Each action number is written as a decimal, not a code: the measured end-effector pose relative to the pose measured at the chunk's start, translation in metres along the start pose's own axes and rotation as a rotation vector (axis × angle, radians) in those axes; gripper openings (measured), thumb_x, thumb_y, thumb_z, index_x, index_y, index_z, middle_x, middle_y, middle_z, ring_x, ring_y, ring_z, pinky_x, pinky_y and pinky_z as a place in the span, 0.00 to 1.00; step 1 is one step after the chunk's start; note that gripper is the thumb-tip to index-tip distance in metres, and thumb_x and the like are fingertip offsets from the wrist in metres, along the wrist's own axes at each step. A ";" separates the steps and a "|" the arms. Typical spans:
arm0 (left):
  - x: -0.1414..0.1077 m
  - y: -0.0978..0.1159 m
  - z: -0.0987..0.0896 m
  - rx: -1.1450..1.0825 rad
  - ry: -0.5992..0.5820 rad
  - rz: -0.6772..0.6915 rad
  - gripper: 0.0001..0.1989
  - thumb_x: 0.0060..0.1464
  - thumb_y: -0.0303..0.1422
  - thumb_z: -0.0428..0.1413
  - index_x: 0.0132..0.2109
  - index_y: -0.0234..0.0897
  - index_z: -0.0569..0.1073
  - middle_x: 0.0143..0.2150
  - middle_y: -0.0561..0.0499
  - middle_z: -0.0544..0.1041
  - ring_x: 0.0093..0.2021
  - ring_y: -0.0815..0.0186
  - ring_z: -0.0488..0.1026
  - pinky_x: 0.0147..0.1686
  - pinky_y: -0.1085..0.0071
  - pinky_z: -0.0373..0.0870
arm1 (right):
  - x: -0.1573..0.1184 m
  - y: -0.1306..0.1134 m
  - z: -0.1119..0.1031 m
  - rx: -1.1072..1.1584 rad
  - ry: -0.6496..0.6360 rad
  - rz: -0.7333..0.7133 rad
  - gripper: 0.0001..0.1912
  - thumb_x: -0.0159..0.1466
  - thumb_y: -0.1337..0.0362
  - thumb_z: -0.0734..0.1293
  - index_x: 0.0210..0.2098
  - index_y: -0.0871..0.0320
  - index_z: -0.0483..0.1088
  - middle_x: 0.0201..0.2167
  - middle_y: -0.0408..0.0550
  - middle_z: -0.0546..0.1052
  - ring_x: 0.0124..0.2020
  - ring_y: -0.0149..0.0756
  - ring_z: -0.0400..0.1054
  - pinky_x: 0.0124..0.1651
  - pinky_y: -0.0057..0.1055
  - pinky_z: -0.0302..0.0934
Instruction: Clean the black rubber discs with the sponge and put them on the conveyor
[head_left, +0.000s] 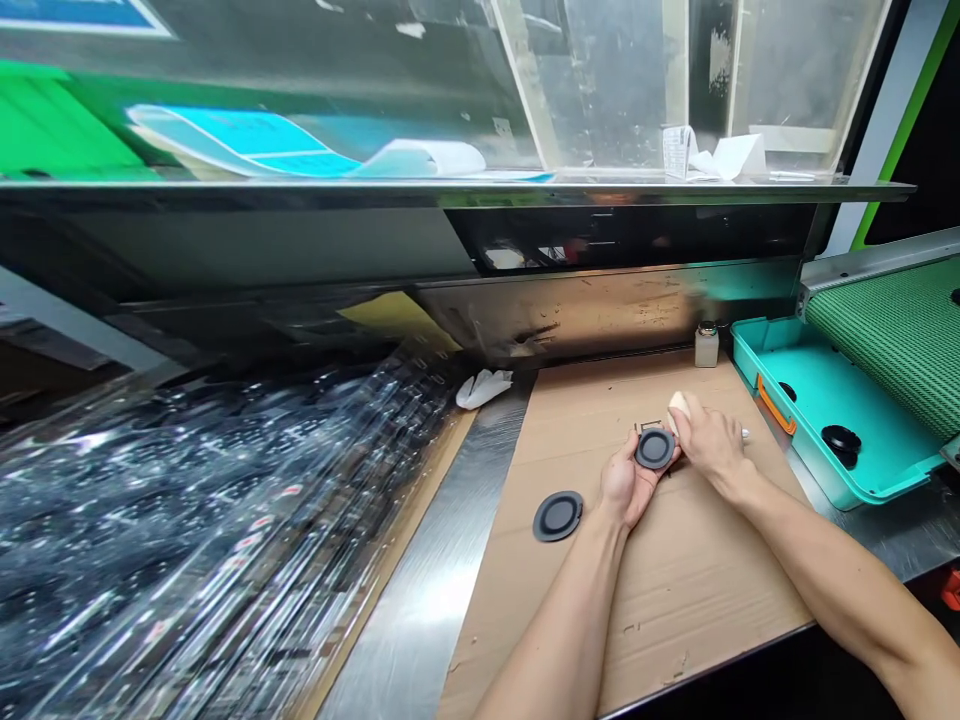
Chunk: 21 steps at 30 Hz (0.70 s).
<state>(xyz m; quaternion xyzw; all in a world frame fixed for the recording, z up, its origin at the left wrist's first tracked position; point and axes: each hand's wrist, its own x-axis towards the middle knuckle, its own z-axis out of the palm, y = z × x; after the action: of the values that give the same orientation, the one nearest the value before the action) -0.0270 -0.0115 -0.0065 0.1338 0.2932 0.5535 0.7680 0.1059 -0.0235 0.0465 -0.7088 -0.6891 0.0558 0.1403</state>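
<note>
My left hand [624, 484] is closed on a small round dark grey lid-like disc [655, 449], with its ringed face turned up. Close against that disc's right edge is my right hand [709, 440], its fingers wrapped round a whitish wad [679, 404] that looks like cloth. The tip of a thin white object [745, 434] shows past the right hand; the rest of it is hidden. A second, similar dark grey disc [559, 515] lies flat on the cardboard sheet [547, 610], left of my left forearm.
A small bottle [706, 346] stands at the cardboard's back edge. To the right, a teal bin [806, 440] holds black round parts [841, 442] beside a green conveyor belt [892, 310]. Clear plastic trays [225, 540] fill the left. Crumpled white material [484, 388] lies near them. A metal shelf [465, 194] spans above.
</note>
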 end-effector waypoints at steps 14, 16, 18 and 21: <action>-0.008 0.017 0.000 -0.099 -0.091 -0.054 0.17 0.62 0.30 0.48 0.52 0.29 0.75 0.51 0.35 0.79 0.49 0.51 0.79 0.43 0.58 0.77 | 0.042 0.079 0.000 -0.022 0.089 0.138 0.21 0.73 0.55 0.57 0.54 0.60 0.72 0.48 0.60 0.77 0.50 0.49 0.69 0.48 0.37 0.58; -0.007 0.020 -0.001 -0.089 -0.087 -0.006 0.16 0.64 0.32 0.49 0.53 0.32 0.75 0.51 0.37 0.79 0.48 0.53 0.79 0.43 0.59 0.76 | 0.038 0.075 0.000 -0.090 0.154 0.042 0.19 0.73 0.54 0.58 0.50 0.57 0.75 0.53 0.59 0.74 0.55 0.51 0.65 0.53 0.39 0.57; -0.007 0.023 -0.002 -0.097 -0.070 0.042 0.15 0.66 0.35 0.49 0.53 0.33 0.74 0.48 0.38 0.79 0.45 0.55 0.78 0.40 0.62 0.76 | 0.031 0.069 -0.004 -0.084 0.189 -0.077 0.19 0.73 0.53 0.58 0.50 0.53 0.76 0.54 0.55 0.74 0.56 0.49 0.64 0.55 0.40 0.55; -0.005 0.027 -0.005 -0.125 -0.044 0.056 0.17 0.68 0.41 0.47 0.52 0.35 0.74 0.44 0.39 0.78 0.40 0.59 0.78 0.34 0.68 0.72 | 0.022 0.064 -0.014 -0.041 -0.071 -0.304 0.16 0.69 0.52 0.64 0.50 0.50 0.77 0.48 0.50 0.77 0.51 0.45 0.68 0.52 0.36 0.57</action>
<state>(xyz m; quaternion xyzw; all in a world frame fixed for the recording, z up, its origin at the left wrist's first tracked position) -0.0517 -0.0069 0.0054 0.1056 0.2373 0.5890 0.7653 0.1720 -0.0040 0.0443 -0.5965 -0.7940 0.0449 0.1081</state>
